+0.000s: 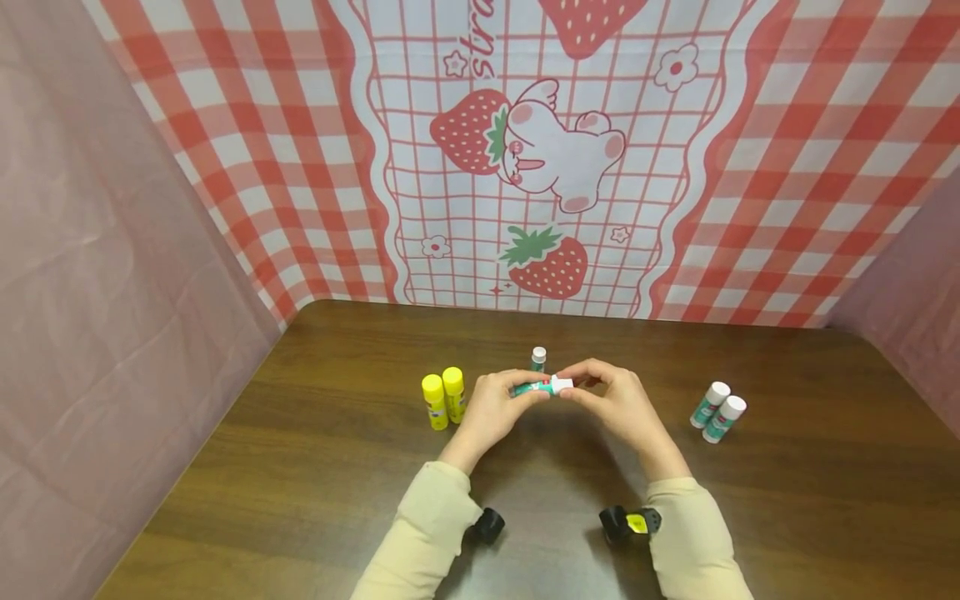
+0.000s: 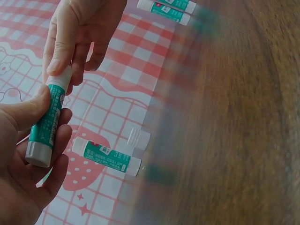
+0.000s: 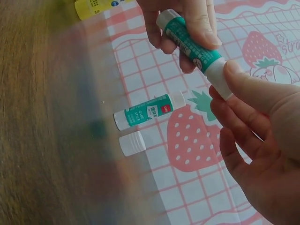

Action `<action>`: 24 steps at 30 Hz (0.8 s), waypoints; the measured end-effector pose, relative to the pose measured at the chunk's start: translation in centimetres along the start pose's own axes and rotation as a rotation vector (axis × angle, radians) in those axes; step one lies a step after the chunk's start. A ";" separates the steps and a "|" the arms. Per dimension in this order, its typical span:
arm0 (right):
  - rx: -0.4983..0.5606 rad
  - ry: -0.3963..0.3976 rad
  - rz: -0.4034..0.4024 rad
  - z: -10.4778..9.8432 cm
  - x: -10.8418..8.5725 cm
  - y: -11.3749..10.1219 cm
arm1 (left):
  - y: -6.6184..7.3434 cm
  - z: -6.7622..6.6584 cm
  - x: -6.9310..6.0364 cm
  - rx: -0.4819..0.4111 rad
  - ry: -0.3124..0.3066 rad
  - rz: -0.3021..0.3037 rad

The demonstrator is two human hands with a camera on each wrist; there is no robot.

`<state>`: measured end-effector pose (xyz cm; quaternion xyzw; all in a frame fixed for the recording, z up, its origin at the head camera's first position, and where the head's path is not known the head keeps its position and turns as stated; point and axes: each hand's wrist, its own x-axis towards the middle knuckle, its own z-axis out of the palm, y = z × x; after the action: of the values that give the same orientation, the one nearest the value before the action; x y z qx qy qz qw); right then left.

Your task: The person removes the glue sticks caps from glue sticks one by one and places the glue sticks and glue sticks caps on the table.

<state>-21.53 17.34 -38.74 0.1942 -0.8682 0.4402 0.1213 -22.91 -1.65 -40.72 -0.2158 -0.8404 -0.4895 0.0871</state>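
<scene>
Between both hands is a green and white glue stick (image 1: 534,387), lying nearly level above the table. My left hand (image 1: 491,410) grips its green body, the thumb along one side. With thumb and fingers my right hand (image 1: 618,408) pinches the white cap end (image 3: 218,77). No gap shows between cap end and body. Just beyond the hands a second green glue stick (image 3: 149,111) stands upright, partly hidden in the head view. Beside it, apart, is a loose white cap (image 3: 132,143), seen in both wrist views.
Two yellow glue sticks (image 1: 434,402) stand side by side to the left. On the right stand two green glue sticks with white caps (image 1: 724,419). A checked strawberry cloth (image 1: 300,167) hangs behind the brown table (image 1: 300,467). Black cameras (image 1: 489,527) sit at the wrists.
</scene>
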 end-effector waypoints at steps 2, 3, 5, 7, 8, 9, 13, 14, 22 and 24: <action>-0.002 -0.001 -0.007 0.0 0.0 0.0 | -0.1 0.0 0.0 -0.004 -0.007 -0.010; 0.000 -0.002 -0.009 0.0 0.0 0.1 | -0.1 0.0 0.0 -0.008 -0.010 -0.016; 0.004 -0.006 -0.009 -0.1 0.1 0.0 | -0.1 0.0 0.0 -0.013 -0.014 -0.022; 0.010 -0.013 -0.008 -0.2 0.1 0.0 | 0.0 0.0 0.0 -0.022 -0.019 -0.028; 0.014 -0.015 -0.007 -0.3 0.1 0.0 | 0.1 0.0 0.0 -0.024 -0.021 -0.029; 0.017 -0.018 -0.006 -0.4 0.1 0.0 | 0.1 0.0 0.0 -0.025 -0.023 -0.029; 0.021 -0.023 -0.010 -0.6 0.1 0.1 | 0.3 -0.1 0.0 -0.035 -0.035 -0.031; 0.024 -0.024 -0.009 -0.6 0.1 0.1 | 0.3 -0.1 0.1 -0.035 -0.038 -0.034; 0.069 -0.040 -0.001 -0.5 -0.1 0.3 | 0.3 -0.1 -0.1 -0.030 -0.075 -0.072; 0.078 -0.043 -0.008 -0.5 -0.1 0.4 | 0.3 -0.1 -0.1 -0.043 -0.083 -0.085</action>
<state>-21.56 17.95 -38.77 0.2117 -0.8520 0.4690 0.0965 -22.69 -1.62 -40.43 -0.2018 -0.8410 -0.5013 0.0264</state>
